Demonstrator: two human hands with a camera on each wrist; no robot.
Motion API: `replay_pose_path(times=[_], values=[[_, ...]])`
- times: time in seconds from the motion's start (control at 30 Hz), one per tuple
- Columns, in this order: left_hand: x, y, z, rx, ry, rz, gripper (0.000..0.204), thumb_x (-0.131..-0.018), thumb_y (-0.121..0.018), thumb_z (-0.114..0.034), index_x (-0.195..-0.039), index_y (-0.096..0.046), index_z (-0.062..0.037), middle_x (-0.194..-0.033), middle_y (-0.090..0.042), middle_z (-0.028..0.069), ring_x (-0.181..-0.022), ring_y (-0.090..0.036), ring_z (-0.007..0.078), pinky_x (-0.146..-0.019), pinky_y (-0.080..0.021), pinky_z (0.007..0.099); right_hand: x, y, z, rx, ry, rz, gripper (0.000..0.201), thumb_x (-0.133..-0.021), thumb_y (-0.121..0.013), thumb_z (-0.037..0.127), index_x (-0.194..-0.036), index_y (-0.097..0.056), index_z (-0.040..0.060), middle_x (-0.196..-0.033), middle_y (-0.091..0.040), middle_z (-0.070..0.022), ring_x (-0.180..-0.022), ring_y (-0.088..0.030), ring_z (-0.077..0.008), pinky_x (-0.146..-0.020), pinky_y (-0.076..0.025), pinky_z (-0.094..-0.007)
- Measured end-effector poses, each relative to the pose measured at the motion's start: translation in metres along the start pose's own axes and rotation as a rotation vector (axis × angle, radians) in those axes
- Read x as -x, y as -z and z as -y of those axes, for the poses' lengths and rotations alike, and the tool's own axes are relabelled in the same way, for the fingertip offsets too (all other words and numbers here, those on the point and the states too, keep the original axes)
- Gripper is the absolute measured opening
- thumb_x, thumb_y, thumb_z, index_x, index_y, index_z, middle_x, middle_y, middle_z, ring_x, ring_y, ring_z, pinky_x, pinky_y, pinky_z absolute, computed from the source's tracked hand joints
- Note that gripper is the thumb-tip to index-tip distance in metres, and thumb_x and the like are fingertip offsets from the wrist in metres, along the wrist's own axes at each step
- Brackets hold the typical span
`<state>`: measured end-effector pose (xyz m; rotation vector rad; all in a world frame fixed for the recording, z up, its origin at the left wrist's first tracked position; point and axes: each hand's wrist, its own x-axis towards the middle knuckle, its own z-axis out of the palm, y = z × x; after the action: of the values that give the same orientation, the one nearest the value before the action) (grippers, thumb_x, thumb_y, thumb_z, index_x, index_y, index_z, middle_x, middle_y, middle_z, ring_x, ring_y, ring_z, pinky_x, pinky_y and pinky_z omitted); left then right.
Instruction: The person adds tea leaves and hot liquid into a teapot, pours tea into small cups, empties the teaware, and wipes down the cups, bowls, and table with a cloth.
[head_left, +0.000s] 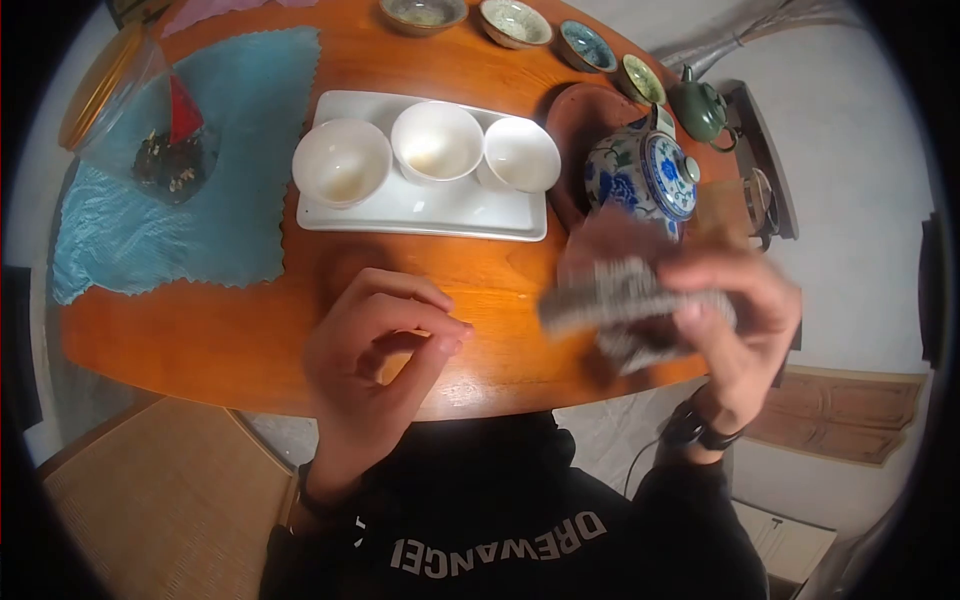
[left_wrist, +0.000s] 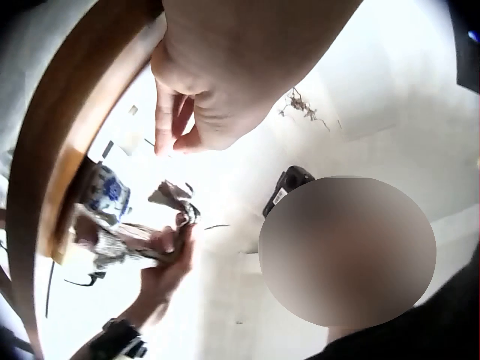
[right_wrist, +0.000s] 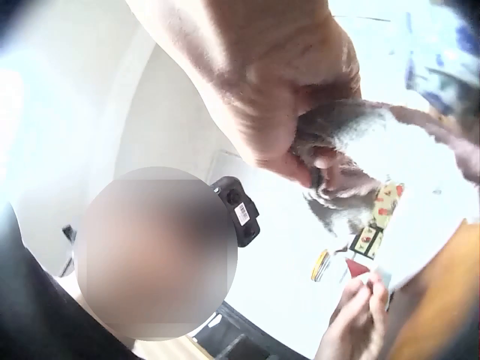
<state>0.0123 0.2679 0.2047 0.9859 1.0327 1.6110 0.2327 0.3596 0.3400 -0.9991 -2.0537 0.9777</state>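
My right hand point(head_left: 750, 310) grips a crumpled grey cloth point(head_left: 625, 300), blurred in the head view, over the table's front right. In the right wrist view, folds of the cloth point(right_wrist: 345, 127) hang between thumb and fingers. A blue-and-white flowered teapot point(head_left: 620, 175) stands just beyond the cloth, partly covered by the hand. My left hand point(head_left: 375, 345) hovers over the table's front edge, fingers loosely bent, thumb tip close to the fingertips, nothing showing between them. Ahead of it lies a white rectangular tray point(head_left: 430, 222) bearing three white cups point(head_left: 437, 140).
Left on the wooden table point(head_left: 180, 335) lies a light blue cloth point(head_left: 240, 130) with a gold-lidded clear jar point(head_left: 110, 110). Several small bowls point(head_left: 515, 22) line the back. A dark green teapot point(head_left: 702, 105) stands at the far right, near a reddish-brown round tray point(head_left: 570, 120).
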Motion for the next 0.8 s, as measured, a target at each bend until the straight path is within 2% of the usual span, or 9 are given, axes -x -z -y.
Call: replay_pose_path(times=[0.07,0.1,0.2,0.27,0.37,0.4,0.47,0.6,0.8], values=[[0.000,-0.005,0.008,-0.126,0.037,0.009,0.011,-0.087,-0.071,0.009,-0.094,-0.071,0.0004,-0.101,-0.067,0.0095,-0.089,-0.069,0.0165,-0.076,-0.059,0.0260,-0.027,0.000,0.012,0.362,0.068,0.068,0.019,-0.083,-0.072,0.005,-0.099,-0.075,-0.0040,-0.092,-0.073,-0.0133,-0.084,-0.070,-0.0219,-0.080,-0.054,-0.0328],[0.001,-0.008,0.008,-0.294,-0.056,0.053,0.012,-0.087,-0.071,0.007,-0.095,-0.071,-0.0015,-0.097,-0.068,0.0098,-0.086,-0.069,0.0199,-0.076,-0.057,0.0291,-0.039,0.000,0.008,0.459,0.128,0.100,0.019,-0.083,-0.070,0.001,-0.101,-0.075,-0.0046,-0.094,-0.074,-0.0136,-0.085,-0.071,-0.0223,-0.081,-0.054,-0.0326],[0.000,-0.010,0.006,-0.401,-0.161,0.087,0.014,-0.085,-0.069,0.012,-0.093,-0.069,0.0002,-0.098,-0.066,0.0106,-0.087,-0.066,0.0186,-0.077,-0.053,0.0282,-0.070,-0.009,-0.018,0.647,0.277,0.127,0.020,-0.083,-0.070,-0.004,-0.103,-0.075,0.0002,-0.104,-0.076,-0.0139,-0.094,-0.074,-0.0292,-0.086,-0.055,-0.0335],[-0.001,-0.010,0.007,-0.408,-0.160,0.087,0.015,-0.085,-0.070,0.012,-0.093,-0.069,-0.0003,-0.096,-0.067,0.0106,-0.086,-0.066,0.0197,-0.076,-0.053,0.0288,-0.087,-0.020,-0.031,0.731,0.390,0.146,0.014,-0.085,-0.069,0.002,-0.097,-0.075,0.0009,-0.095,-0.073,-0.0161,-0.085,-0.070,-0.0380,-0.074,-0.056,-0.0419],[-0.001,-0.010,0.005,-0.429,-0.154,0.112,0.015,-0.084,-0.071,0.010,-0.094,-0.070,-0.0011,-0.094,-0.067,0.0105,-0.084,-0.067,0.0214,-0.076,-0.052,0.0297,-0.096,-0.033,-0.049,0.786,0.443,0.264,0.010,-0.083,-0.065,0.001,-0.088,-0.074,0.0007,-0.086,-0.071,-0.0191,-0.080,-0.070,-0.0389,-0.069,-0.055,-0.0454],[-0.001,-0.010,0.005,-0.441,-0.150,0.138,0.016,-0.084,-0.072,0.009,-0.095,-0.070,-0.0014,-0.094,-0.068,0.0105,-0.084,-0.067,0.0221,-0.076,-0.052,0.0302,-0.099,-0.036,-0.050,0.783,0.442,0.266,0.010,-0.083,-0.065,0.001,-0.088,-0.074,0.0007,-0.086,-0.071,-0.0191,-0.080,-0.070,-0.0389,-0.069,-0.055,-0.0454],[-0.001,-0.011,0.006,-0.451,-0.145,0.162,0.016,-0.083,-0.072,0.008,-0.096,-0.071,-0.0017,-0.094,-0.068,0.0105,-0.084,-0.067,0.0227,-0.075,-0.052,0.0304,-0.103,-0.039,-0.048,0.981,0.264,0.467,0.011,-0.081,-0.073,0.003,-0.093,-0.074,0.0031,-0.091,-0.071,-0.0145,-0.090,-0.067,-0.0372,-0.088,-0.052,-0.0435],[-0.001,-0.011,0.006,-0.458,-0.133,0.204,0.016,-0.083,-0.072,0.007,-0.096,-0.071,-0.0022,-0.093,-0.068,0.0106,-0.084,-0.068,0.0242,-0.075,-0.052,0.0313,-0.117,-0.047,-0.044,1.036,0.102,0.616,0.010,-0.083,-0.067,0.004,-0.091,-0.074,0.0041,-0.091,-0.072,-0.0161,-0.093,-0.067,-0.0374,-0.086,-0.052,-0.0444],[-0.001,-0.012,0.007,-0.457,-0.145,0.218,0.015,-0.084,-0.070,0.007,-0.097,-0.071,-0.0019,-0.092,-0.068,0.0115,-0.084,-0.068,0.0255,-0.075,-0.052,0.0321,-0.118,-0.050,-0.045,1.091,0.196,0.602,0.019,-0.083,-0.059,0.002,-0.094,-0.074,0.0029,-0.087,-0.071,-0.0192,-0.088,-0.068,-0.0393,-0.084,-0.052,-0.0466]])
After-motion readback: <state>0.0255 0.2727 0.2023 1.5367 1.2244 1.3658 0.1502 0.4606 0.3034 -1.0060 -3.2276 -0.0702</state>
